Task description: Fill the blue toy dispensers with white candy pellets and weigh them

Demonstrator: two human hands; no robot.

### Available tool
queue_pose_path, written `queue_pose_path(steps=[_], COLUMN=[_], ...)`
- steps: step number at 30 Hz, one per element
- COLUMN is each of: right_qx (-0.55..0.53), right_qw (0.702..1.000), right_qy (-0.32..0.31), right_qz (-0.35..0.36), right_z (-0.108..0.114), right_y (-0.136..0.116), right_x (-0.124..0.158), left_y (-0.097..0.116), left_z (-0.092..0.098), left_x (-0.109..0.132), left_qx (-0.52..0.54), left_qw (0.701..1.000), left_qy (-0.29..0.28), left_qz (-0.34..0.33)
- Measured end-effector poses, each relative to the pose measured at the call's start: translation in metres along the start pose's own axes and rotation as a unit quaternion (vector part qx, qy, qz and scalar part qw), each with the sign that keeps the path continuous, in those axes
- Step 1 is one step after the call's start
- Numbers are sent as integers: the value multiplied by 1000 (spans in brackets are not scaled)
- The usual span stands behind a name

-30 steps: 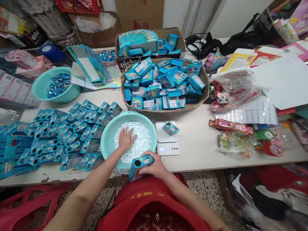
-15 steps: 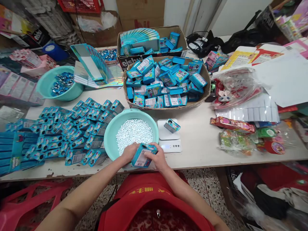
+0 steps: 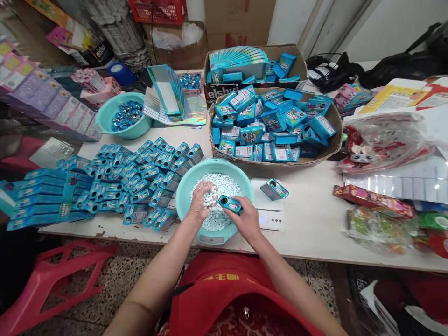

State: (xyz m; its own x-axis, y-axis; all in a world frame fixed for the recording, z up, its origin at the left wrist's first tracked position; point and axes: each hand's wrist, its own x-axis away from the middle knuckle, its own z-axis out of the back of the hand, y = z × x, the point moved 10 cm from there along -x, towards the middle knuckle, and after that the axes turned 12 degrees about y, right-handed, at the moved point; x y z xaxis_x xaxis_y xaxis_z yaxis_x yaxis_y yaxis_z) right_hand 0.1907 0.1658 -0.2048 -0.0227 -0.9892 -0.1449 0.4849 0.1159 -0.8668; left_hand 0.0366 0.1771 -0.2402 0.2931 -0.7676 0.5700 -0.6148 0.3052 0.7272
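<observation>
My left hand (image 3: pixel 199 205) is cupped around a heap of small white candies (image 3: pixel 210 198), above a turquoise basin (image 3: pixel 182 198) that holds many more. In my right hand (image 3: pixel 248 223) is a small blue candy box (image 3: pixel 230 204), its top with a round dark hole turned upward. The box is close beside the cupped candies, over the basin's right half. Just right of the basin, another blue box (image 3: pixel 275 189) with a hole in its top stands on a white digital scale (image 3: pixel 276 221).
Rows of blue boxes (image 3: pixel 140 186) cover the table's left side. Behind the basin, a cardboard tray (image 3: pixel 271 161) is heaped with blue boxes. A smaller basin (image 3: pixel 132 133) holds shiny blue pieces. Bagged goods (image 3: pixel 378 228) lie at right.
The held box has gone from the basin's front edge to above its middle, hole up. My left hand has come away from the box and now holds candies. The view has swung left.
</observation>
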Motion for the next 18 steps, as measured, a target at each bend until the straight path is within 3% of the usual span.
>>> queue_pose_path(steps=[3,8,18], right_qx=[31,52,20], right_qw=[998,997,999], right_qy=[-42,-37,-38], right_qz=[19,39,31], right_z=[-23,-26,-22], right_y=[-4,-14,-15], right_x=[3,-2,-10], left_y=[11,13,22], left_z=[-2,9,-2], left_x=[2,-4,-6], left_qx=[36,66,53], left_qw=[997,988,989], left_qy=[40,110,93], left_qz=[-51,-90,-107])
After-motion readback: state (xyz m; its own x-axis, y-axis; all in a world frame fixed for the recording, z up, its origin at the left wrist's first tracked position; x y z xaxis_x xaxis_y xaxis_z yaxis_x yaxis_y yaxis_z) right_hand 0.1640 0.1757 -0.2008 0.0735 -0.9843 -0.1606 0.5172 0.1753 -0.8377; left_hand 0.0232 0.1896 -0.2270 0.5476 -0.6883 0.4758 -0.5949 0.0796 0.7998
